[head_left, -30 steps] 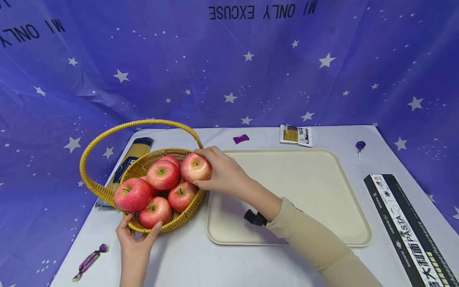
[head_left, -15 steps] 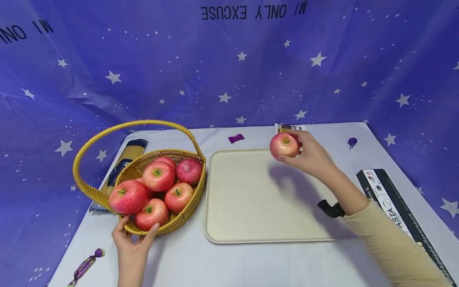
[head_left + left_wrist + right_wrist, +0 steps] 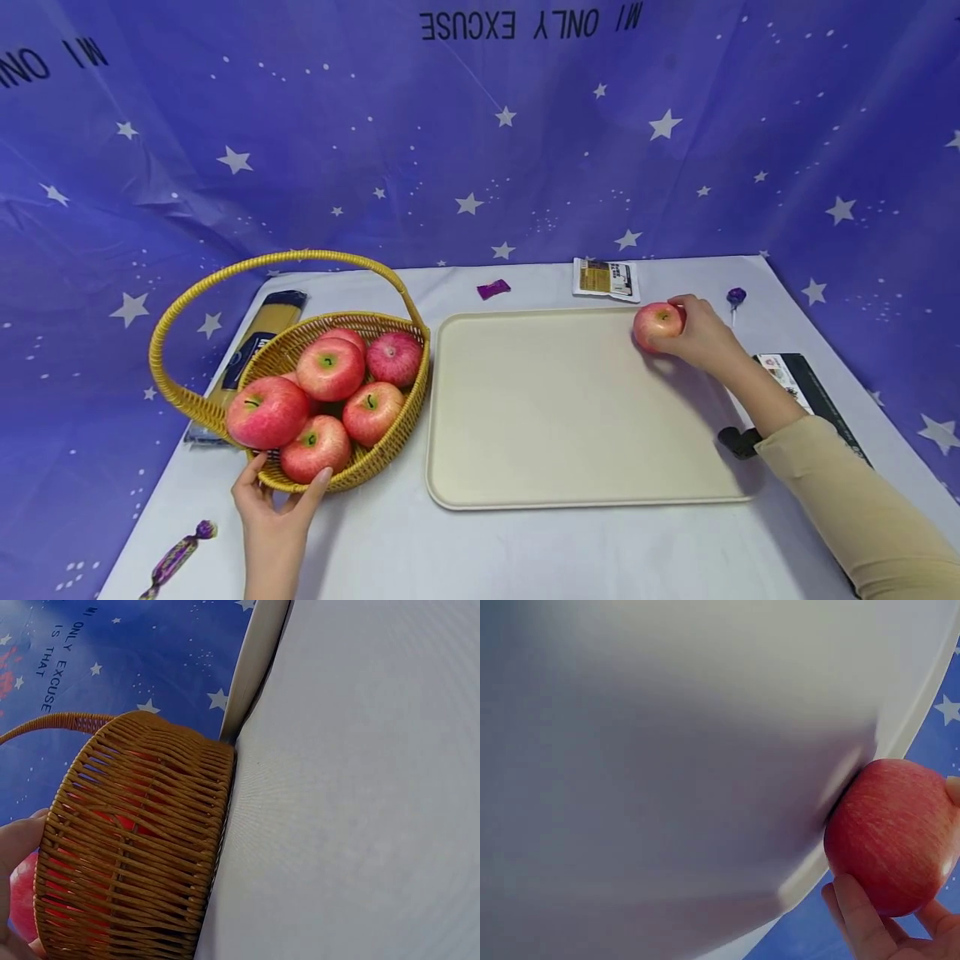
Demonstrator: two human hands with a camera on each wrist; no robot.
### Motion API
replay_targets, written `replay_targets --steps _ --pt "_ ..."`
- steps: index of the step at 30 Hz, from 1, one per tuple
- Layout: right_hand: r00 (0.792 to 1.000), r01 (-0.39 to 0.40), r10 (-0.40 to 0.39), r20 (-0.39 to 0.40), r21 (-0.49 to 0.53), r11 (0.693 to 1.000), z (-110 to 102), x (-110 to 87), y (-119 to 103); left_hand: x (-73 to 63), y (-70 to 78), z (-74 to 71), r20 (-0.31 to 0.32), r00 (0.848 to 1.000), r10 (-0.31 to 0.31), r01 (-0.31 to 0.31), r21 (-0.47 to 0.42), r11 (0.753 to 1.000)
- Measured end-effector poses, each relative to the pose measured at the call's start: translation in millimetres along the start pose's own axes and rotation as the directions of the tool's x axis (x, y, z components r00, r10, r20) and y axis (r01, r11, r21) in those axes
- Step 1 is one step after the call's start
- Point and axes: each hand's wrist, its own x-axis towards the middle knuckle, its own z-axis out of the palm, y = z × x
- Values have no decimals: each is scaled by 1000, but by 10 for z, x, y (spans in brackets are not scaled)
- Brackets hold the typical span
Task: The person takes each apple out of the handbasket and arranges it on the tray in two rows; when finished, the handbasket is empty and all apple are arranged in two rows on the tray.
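Observation:
At the far right corner of the beige tray [image 3: 555,408], my right hand [image 3: 708,342] grips a red apple [image 3: 654,327] from its right side. The right wrist view has that apple [image 3: 889,832] low over the tray's corner, its dark shadow right beside it. My left hand [image 3: 272,525] holds the near rim of the yellow wicker basket [image 3: 390,442], thumb and fingers spread along it. Several apples [image 3: 330,368] fill the basket, one at its right side lying with its stem end hidden. In the left wrist view the woven wall [image 3: 142,847] stands beside my fingertips [image 3: 21,840].
Behind the basket lies a pasta packet [image 3: 262,333]. A purple candy [image 3: 493,289] and a small sachet [image 3: 606,279] lie beyond the tray. To the right are a lollipop [image 3: 736,297] and a black pasta box [image 3: 817,396], partly under my forearm. A twisted-wrapper candy [image 3: 176,560] lies front left.
My right hand has lifted an apple out of the basket's right side and carried it right to the tray's far corner, lowering it. My left hand has stayed at the basket rim.

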Motion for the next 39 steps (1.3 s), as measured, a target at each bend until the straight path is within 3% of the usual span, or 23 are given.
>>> replay_targets --steps 7,12,16,21,24,29,31,33,35,39 --pt "999 -9 10 40 -23 1000 8 24 -27 -2 0 -19 -5 1000 8 -8 4 1000" --pt "992 108 -111 -65 -48 993 11 16 -201 -2 -3 -26 -8 1000 6 -6 1 1000" --pt "957 246 -242 -162 6 969 106 10 -588 3 -15 -28 -21 1000 6 -6 4 1000" --pt "912 408 -392 -123 157 899 355 -77 -1298 14 -30 -20 -18 1000 23 -23 -16 1000" --pt "856 513 -511 -74 236 825 561 -166 -1731 24 -26 -14 -6 1000 15 -15 -12 1000" --pt "714 672 -700 11 266 691 921 -341 -2389 28 -18 -4 6 1000 4 -4 -6 1000" --pt "661 714 -748 58 261 650 1066 -387 -2630 29 -18 -3 6 1000 13 -13 -12 1000" --pt "627 734 -772 106 252 631 1215 -391 -2852 26 -21 -4 5 1000 27 -27 -23 999" --pt "622 736 -771 139 233 636 1367 -355 -3053 25 -24 -8 -2 1000 26 -26 -20 999" --pt "672 700 -716 186 155 697 1640 -232 -3347 21 -44 -13 -4 1000 20 -20 -14 1000"
